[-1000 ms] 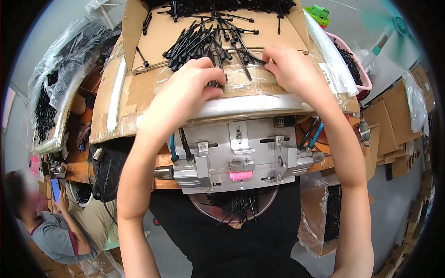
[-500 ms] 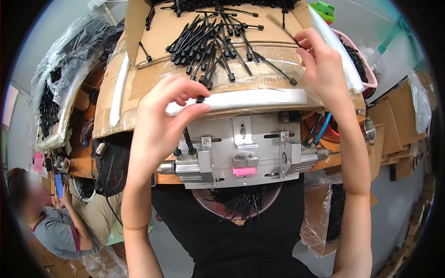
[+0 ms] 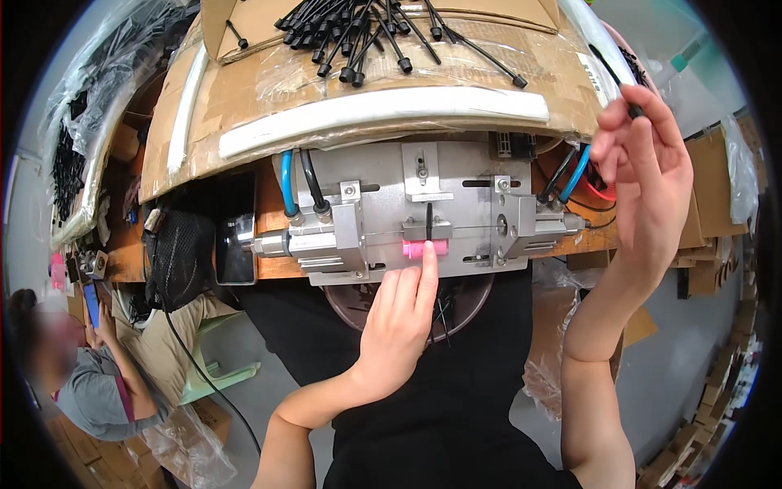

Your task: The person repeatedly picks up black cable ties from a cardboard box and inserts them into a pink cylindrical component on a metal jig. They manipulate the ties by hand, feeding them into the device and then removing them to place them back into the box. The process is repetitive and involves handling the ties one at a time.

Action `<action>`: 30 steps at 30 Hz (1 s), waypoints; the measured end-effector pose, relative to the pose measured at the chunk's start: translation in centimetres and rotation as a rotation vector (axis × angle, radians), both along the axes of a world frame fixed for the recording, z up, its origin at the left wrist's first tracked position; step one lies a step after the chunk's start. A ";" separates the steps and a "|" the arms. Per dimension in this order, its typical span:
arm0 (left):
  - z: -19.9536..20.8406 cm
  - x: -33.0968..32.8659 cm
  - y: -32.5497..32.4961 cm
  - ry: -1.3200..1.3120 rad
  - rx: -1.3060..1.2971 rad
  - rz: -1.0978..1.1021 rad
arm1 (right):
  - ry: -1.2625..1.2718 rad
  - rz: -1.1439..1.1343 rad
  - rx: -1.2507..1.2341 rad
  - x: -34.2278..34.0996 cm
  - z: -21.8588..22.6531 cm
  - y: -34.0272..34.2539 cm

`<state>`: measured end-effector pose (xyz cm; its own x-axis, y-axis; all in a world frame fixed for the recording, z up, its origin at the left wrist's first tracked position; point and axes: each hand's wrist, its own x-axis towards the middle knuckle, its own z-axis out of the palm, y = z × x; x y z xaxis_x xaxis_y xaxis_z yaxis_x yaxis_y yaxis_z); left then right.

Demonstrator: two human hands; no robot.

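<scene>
My left hand [image 3: 395,322] reaches in from below with its index finger stretched out and the other fingers loosely bent. Its fingertip touches the near end of a thin black rod [image 3: 429,218], which lies in the small metal holder [image 3: 414,231] above a pink block [image 3: 414,248]. The holder sits in the middle of a metal fixture [image 3: 387,175], between two side clamps. Up to the right, my right hand [image 3: 652,163] is closed around another black rod [image 3: 607,65], which slants up and left from its fingers.
Knob-ended black rods [image 3: 350,41] lie heaped on a cardboard box [image 3: 269,85] behind the fixture. Blue and black hoses run to both clamps. Below the fixture's front edge is a bowl [image 3: 481,306] with rods. A person [image 3: 98,383] sits at the left holding a phone.
My left hand has come down from the box edge to the fixture, where a rod now lies in the holder. My right hand has moved right with its rod. The view has shifted.
</scene>
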<state>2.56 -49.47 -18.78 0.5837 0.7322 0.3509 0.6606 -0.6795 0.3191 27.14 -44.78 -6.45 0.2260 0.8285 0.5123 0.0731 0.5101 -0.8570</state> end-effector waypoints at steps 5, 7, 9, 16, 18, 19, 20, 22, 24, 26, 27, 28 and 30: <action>0.2 0.6 0.2 0.067 0.056 0.031 | -0.114 -0.156 0.029 -1.3 -0.2 -2.5; 0.2 0.7 0.1 0.042 0.010 0.044 | -0.146 -0.235 0.032 -3.0 -1.2 -3.2; 0.4 0.3 0.2 0.050 -0.017 0.037 | -0.269 -0.209 -0.015 -4.2 -3.2 -4.6; 8.5 -0.4 12.6 -0.314 0.220 0.101 | -0.692 -0.125 -0.081 -9.1 -12.1 -8.2; 9.1 -1.6 17.3 -0.267 0.299 0.076 | -0.716 -0.075 -0.097 -10.1 -13.2 -8.2; 9.4 -1.8 18.6 -0.244 0.209 0.038 | -0.734 -0.059 -0.109 -10.3 -13.3 -8.0; 9.9 -2.1 19.3 -0.221 0.120 0.000 | -0.743 -0.053 -0.114 -10.5 -13.3 -7.9; 10.4 -2.2 18.8 -0.256 0.056 -0.016 | -0.759 -0.045 -0.135 -10.6 -13.6 -7.7; 11.1 -2.9 17.8 -0.295 0.003 -0.028 | -0.776 -0.027 -0.179 -10.5 -13.1 -7.6; 11.7 -3.9 16.6 -0.349 -0.036 -0.052 | -0.780 0.002 -0.218 -10.3 -12.3 -7.5; 11.5 -4.0 15.6 -0.372 -0.002 -0.059 | -0.839 0.043 -0.288 -9.8 -11.2 -7.4; 11.2 -4.2 14.2 -0.376 -0.018 -0.026 | -0.863 0.056 -0.251 -9.0 -9.9 -6.9; 10.3 -4.2 10.7 -0.382 -0.063 0.041 | -0.953 -0.048 -0.142 -6.9 -6.8 -4.9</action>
